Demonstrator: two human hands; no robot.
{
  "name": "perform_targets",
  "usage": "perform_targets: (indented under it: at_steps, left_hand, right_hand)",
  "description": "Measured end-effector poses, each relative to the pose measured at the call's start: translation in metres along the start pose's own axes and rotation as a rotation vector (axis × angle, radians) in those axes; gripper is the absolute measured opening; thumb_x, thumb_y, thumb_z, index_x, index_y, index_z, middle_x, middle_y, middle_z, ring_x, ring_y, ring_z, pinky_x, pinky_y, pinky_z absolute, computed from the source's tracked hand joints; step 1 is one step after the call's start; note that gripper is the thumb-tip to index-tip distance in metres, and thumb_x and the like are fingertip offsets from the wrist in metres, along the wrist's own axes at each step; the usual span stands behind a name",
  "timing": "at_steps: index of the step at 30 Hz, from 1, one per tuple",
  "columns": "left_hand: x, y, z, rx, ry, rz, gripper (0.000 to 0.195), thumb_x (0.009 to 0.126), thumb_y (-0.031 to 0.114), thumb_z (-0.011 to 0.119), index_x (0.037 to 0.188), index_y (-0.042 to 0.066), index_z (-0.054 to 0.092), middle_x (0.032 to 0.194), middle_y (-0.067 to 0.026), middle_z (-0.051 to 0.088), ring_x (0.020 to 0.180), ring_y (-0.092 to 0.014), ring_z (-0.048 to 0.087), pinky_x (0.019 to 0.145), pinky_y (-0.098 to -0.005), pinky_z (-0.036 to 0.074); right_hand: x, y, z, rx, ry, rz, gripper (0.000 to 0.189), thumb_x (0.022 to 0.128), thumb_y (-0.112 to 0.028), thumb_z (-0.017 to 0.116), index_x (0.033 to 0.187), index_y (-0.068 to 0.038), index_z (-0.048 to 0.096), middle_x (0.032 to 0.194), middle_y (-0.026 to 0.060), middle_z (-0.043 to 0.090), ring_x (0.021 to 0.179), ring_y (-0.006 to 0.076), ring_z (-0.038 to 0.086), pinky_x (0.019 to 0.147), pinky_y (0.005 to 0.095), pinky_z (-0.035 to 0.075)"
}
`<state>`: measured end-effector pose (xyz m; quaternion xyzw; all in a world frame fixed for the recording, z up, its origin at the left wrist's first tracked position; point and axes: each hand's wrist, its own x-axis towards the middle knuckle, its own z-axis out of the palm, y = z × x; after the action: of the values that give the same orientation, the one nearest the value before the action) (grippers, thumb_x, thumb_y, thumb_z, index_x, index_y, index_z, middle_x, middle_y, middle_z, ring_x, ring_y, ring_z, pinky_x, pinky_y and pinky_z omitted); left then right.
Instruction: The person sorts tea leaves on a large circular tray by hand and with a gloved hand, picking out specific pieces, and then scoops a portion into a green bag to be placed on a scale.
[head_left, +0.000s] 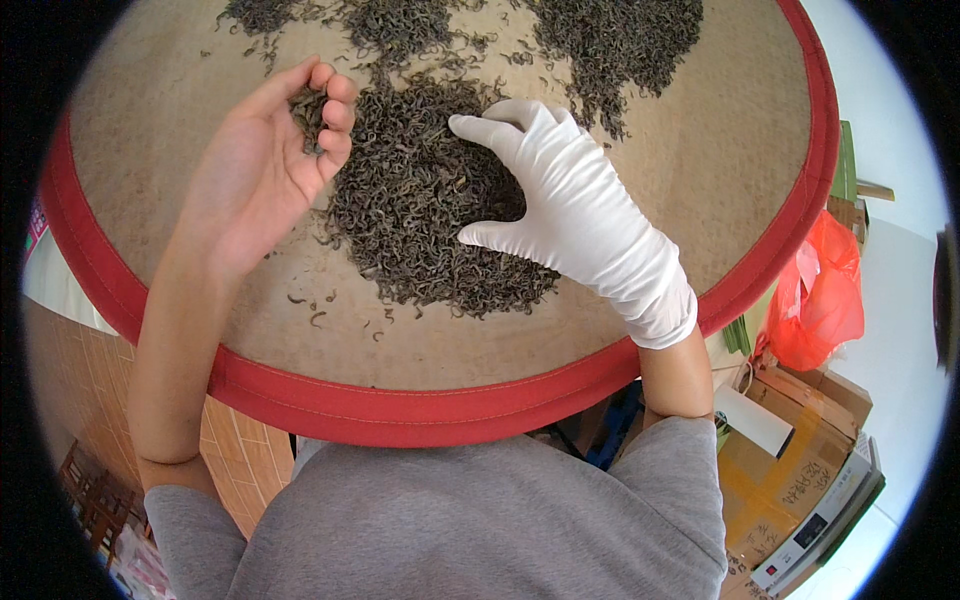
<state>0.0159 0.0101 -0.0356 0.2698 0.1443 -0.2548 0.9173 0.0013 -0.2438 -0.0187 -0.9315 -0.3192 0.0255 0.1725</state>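
Note:
A heap of dark, curled dried tea leaves (427, 217) lies on a round tray (360, 349) with a red cloth rim. My bare left hand (274, 142) is at the heap's left side, palm up, its fingers curled around a small bunch of tea leaves (307, 118). Over the right side of the heap is my right hand (555, 180) in a white glove. Its thumb and fingers are spread apart, with nothing visibly gripped between them. Whether its fingertips touch the leaves I cannot tell.
More tea leaves form a large pile (622, 45) at the far right of the tray and smaller piles (394, 26) at the far side. Right of the tray are a red plastic bag (817, 292), a cardboard box (780, 465) and a white device (817, 517). Wood-look floor (240, 450) shows lower left.

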Motion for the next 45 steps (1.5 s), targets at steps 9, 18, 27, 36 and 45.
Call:
perform_targets:
  at_steps: [9,18,27,36,45]
  left_hand:
    - [-0.001,0.000,0.001,0.000,-0.023,0.008,0.012,0.105,0.015,0.040,0.109,0.007,0.048,0.093,-0.0035,0.055,0.076,-0.012,0.055,0.065,-0.0243,0.049]
    - [-0.002,-0.002,0.003,0.077,-0.020,0.045,0.013,0.103,0.016,0.043,0.097,0.005,0.046,0.092,-0.0044,0.055,0.074,-0.008,0.053,0.065,-0.0206,0.050]
    - [-0.001,-0.001,0.000,0.028,-0.020,0.002,0.013,0.104,0.015,0.040,0.108,0.007,0.049,0.093,-0.0032,0.055,0.076,-0.011,0.054,0.065,-0.0242,0.049]
    - [-0.005,-0.015,0.017,0.225,0.054,-0.135,0.019,0.100,0.019,0.051,0.105,0.001,0.055,0.105,-0.0086,0.061,0.088,-0.013,0.063,0.076,-0.0210,0.057]
    - [-0.002,-0.032,0.013,0.123,-0.108,-0.288,0.034,0.103,0.024,0.043,0.113,-0.007,0.053,0.108,-0.0144,0.061,0.100,-0.020,0.064,0.088,-0.0278,0.057]
  right_hand:
    - [0.007,-0.003,-0.011,0.002,0.029,-0.117,0.029,0.071,-0.026,0.078,0.087,-0.009,0.060,0.091,0.0083,0.057,0.087,0.0288,0.058,0.075,0.0388,0.049]
    - [0.008,-0.005,0.000,-0.044,0.017,-0.101,0.017,0.074,-0.012,0.075,0.086,-0.009,0.063,0.086,0.0070,0.060,0.082,0.0273,0.060,0.071,0.0390,0.050]
    - [0.004,0.003,0.001,0.195,0.095,-0.032,0.007,0.081,-0.014,0.065,0.082,-0.008,0.068,0.079,0.0111,0.062,0.079,0.0319,0.062,0.070,0.0415,0.050]
    - [0.003,-0.002,-0.027,0.434,0.087,0.178,0.011,0.087,-0.008,0.069,0.096,-0.006,0.073,0.085,0.0058,0.065,0.076,0.0167,0.062,0.070,0.0302,0.051]
    - [0.008,-0.025,-0.011,0.556,0.267,0.072,0.019,0.084,-0.009,0.071,0.103,-0.009,0.072,0.084,0.0067,0.064,0.075,0.0188,0.061,0.069,0.0302,0.049]
